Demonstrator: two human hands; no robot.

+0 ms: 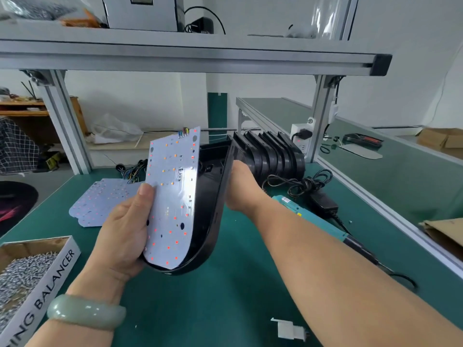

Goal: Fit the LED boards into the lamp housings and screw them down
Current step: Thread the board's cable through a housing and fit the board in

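Fingers of the left hand (122,231) are wrapped behind the LED board (172,196), and the thumb is pressed on its dotted face, so the board is pinched at its left edge; the right hand (240,186) is set against the back of the lamp housing (213,216), where its fingers are hidden and their spread cannot be told. Both parts are held above the table (225,309), tilted on edge, with long axes running near to far; the open cavity is faced left, just right of the board. The board's rounded near end is already tucked inside the near rim, while the wired far end is stood away to the left; a rightward swing is probably called for, with the rim to be cleared. The electric screwdriver (300,211) is laid to the right and the box of screws (22,274) near left.
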